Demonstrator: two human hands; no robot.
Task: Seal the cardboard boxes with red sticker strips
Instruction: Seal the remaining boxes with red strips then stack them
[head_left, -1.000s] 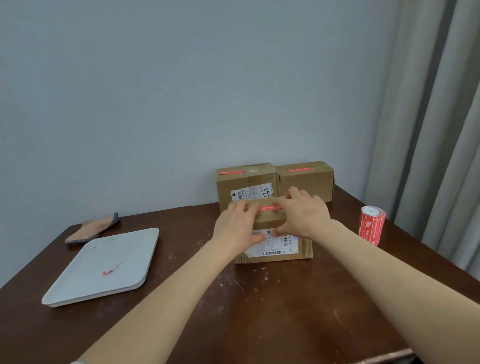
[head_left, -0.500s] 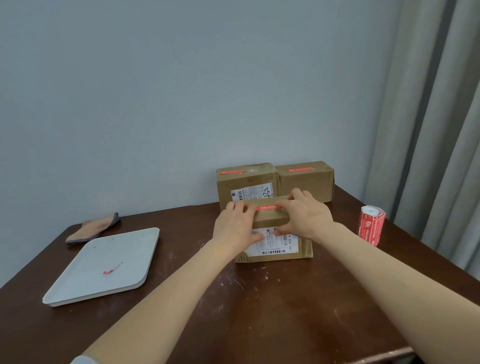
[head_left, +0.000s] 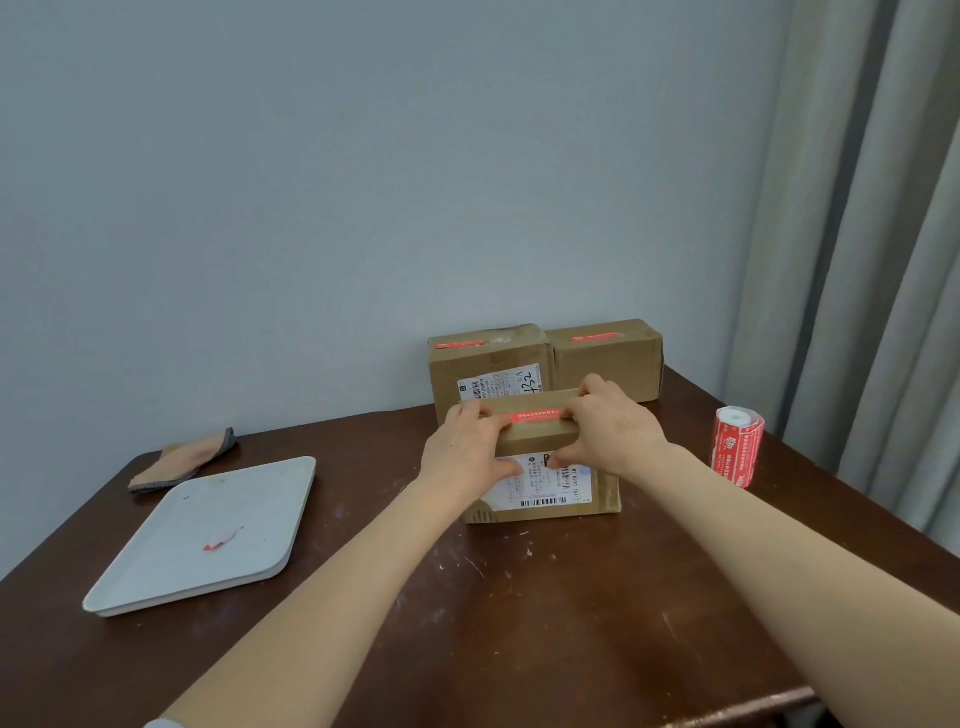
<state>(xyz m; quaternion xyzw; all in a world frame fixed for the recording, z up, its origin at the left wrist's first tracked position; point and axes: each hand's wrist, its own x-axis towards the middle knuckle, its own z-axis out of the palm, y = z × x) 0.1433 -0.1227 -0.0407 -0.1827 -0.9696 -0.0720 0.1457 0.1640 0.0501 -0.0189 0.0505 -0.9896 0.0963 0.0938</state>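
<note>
1. Left hand (head_left: 465, 457) and right hand (head_left: 608, 431) both clamp the box (head_left: 540, 441). Fingers curl over its top edge at either end of the strip (head_left: 535, 415), with thumbs braced on the front label.
2. The box stands mid-table (head_left: 519, 623). The strip lies flat along its top.
3. My reading is that the step is pressing the strip down. To do it well, rub outward from the middle to both ends, keep the thumbs braced so the box doesn't slide, and check that no end lifts.
4. The back boxes (head_left: 488, 364) sit just behind, each already bearing a red strip. I can't tell whether they touch the box. They leave little finger room at its far edge.
5. The roll (head_left: 737, 447) stands upright to the right, apart from the box and near the curtain (head_left: 857, 260).
6. The tray (head_left: 260, 488) at left holds a red scrap (head_left: 223, 538), with a cloth (head_left: 187, 460) behind it. Neither is in the way.
</note>
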